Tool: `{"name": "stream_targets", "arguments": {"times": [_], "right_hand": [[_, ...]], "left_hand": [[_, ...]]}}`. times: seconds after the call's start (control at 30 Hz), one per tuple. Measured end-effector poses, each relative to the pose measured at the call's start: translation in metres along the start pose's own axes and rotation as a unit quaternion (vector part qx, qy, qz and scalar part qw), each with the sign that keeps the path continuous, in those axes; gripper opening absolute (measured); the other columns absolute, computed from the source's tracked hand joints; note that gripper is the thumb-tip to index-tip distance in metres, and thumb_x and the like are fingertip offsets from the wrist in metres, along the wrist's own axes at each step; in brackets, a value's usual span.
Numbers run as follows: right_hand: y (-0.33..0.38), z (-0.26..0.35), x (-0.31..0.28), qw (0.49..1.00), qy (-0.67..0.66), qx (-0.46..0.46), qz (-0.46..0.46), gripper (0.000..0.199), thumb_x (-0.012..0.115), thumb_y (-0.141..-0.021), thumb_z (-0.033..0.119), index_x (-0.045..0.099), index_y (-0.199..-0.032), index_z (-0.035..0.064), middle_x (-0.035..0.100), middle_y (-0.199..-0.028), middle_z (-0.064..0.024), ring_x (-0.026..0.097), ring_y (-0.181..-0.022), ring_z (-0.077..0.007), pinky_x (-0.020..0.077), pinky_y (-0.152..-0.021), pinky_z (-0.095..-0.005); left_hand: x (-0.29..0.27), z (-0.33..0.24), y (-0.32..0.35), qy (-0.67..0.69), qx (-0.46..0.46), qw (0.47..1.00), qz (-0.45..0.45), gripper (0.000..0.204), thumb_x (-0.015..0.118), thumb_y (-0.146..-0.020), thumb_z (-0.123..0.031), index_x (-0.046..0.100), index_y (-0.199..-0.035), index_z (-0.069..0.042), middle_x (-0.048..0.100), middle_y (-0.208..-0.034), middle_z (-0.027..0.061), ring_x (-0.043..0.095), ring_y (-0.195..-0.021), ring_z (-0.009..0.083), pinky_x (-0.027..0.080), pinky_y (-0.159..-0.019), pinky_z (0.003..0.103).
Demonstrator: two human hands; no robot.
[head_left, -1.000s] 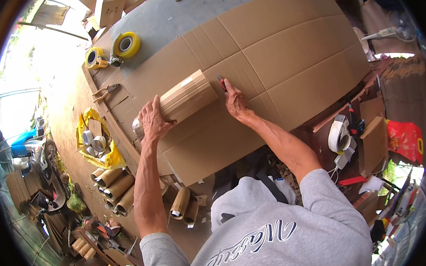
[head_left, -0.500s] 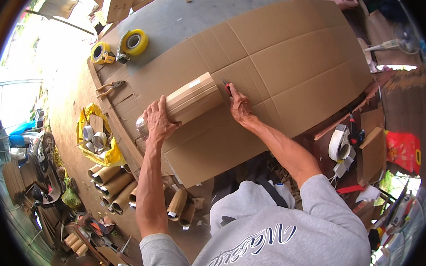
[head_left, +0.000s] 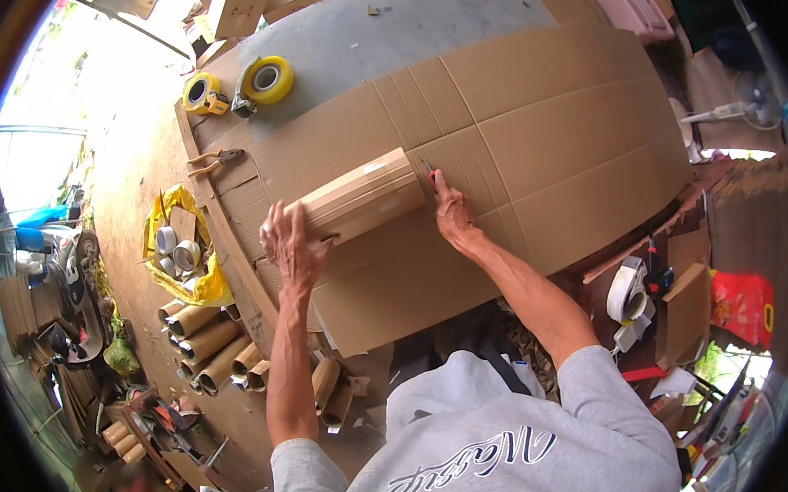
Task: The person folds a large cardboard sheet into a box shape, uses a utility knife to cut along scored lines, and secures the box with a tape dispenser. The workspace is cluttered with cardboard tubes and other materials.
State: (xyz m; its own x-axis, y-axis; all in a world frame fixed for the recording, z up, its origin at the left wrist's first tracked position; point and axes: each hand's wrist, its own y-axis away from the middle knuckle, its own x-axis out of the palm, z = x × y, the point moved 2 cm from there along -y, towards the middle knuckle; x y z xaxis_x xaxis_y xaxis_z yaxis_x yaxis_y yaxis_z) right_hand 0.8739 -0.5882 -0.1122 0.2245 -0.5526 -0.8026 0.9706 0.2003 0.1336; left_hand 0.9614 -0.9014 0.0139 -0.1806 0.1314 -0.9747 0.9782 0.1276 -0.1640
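A long, narrow cardboard package [head_left: 364, 196] lies slantwise on a large flat sheet of brown cardboard [head_left: 578, 158], which has several crease lines. My left hand [head_left: 297, 252] grips the package's left end, its fingers over the far side and the thumb on the near side; that end is hidden beneath the hand. Just beyond the package's right end, my right hand [head_left: 453, 213] is closed round a small red-handled utility knife [head_left: 433, 177]. Its dark tip points away from me, above the sheet and apart from the package.
Two yellow tape rolls [head_left: 268, 79] in dispensers and a pair of pliers [head_left: 217, 159] lie at the table's far left. Below its left edge are a yellow bag [head_left: 200, 289] with tape rolls and several cardboard tubes [head_left: 208, 340]. A white tape dispenser [head_left: 627, 288] sits at right.
My left hand has slid outward over the package's left end, covering the clear wrap that showed there. The right hand still holds the knife beside the right end. The whole view has shifted slightly.
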Motion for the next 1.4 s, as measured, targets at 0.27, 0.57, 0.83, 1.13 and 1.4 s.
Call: {"name": "stream_targets", "arguments": {"times": [0.27,0.57,0.83,1.13,1.4], "right_hand": [[0.001,0.0,-0.02,0.989,-0.074,-0.089,-0.089,0.063,0.062,-0.089,0.005,0.041,-0.148,-0.0058,0.068,-0.096,-0.0299,0.068,-0.086,-0.0469,0.0532,-0.075,-0.0518],[-0.074,0.015,-0.011,0.982,-0.101,-0.121,-0.1,0.062,0.06,-0.09,0.008,0.043,-0.149,-0.0011,0.068,-0.095,-0.0304,0.067,-0.085,-0.0487,0.0525,-0.074,-0.0532],[-0.141,0.029,-0.007,0.988,-0.079,-0.111,-0.07,0.062,0.059,-0.092,0.012,0.043,-0.15,0.0035,0.068,-0.098,-0.0312,0.067,-0.09,-0.0496,0.0529,-0.079,-0.0541],[-0.173,0.043,-0.014,0.993,-0.058,-0.093,-0.047,0.061,0.06,-0.091,0.012,0.045,-0.149,0.0012,0.068,-0.109,-0.032,0.067,-0.095,-0.049,0.0535,-0.085,-0.0513],[-0.184,0.041,-0.005,0.983,-0.057,-0.139,-0.104,0.059,0.061,-0.09,0.01,0.049,-0.146,0.002,0.069,-0.103,-0.031,0.069,-0.089,-0.048,0.0545,-0.08,-0.0519]], "left_hand": [[0.05,0.024,0.074,0.178,-0.207,0.948,-0.162,0.115,0.082,-0.082,-0.044,0.009,-0.164,-0.01,0.016,-0.166,0.0237,0.018,-0.153,0.0411,0.016,-0.123,0.052],[0.092,0.031,0.093,0.307,-0.229,0.897,-0.222,0.116,0.076,-0.091,-0.036,-0.013,-0.161,-0.008,0.008,-0.168,0.0234,0.018,-0.153,0.0361,0.02,-0.123,0.047],[0.114,0.014,0.102,0.477,-0.255,0.817,-0.199,0.107,0.071,-0.094,-0.029,-0.009,-0.16,-0.001,0.027,-0.158,0.028,0.036,-0.142,0.0382,0.029,-0.117,0.047],[0.131,0.032,0.116,0.244,-0.268,0.918,-0.162,0.093,0.067,-0.094,-0.032,0.007,-0.153,0.008,0.043,-0.144,0.0336,0.048,-0.127,0.0443,0.038,-0.107,0.049],[0.142,0.037,0.123,0.219,-0.274,0.921,-0.171,0.092,0.068,-0.093,-0.037,0.012,-0.149,0.01,0.043,-0.139,0.0364,0.05,-0.12,0.0503,0.039,-0.102,0.055]]}}
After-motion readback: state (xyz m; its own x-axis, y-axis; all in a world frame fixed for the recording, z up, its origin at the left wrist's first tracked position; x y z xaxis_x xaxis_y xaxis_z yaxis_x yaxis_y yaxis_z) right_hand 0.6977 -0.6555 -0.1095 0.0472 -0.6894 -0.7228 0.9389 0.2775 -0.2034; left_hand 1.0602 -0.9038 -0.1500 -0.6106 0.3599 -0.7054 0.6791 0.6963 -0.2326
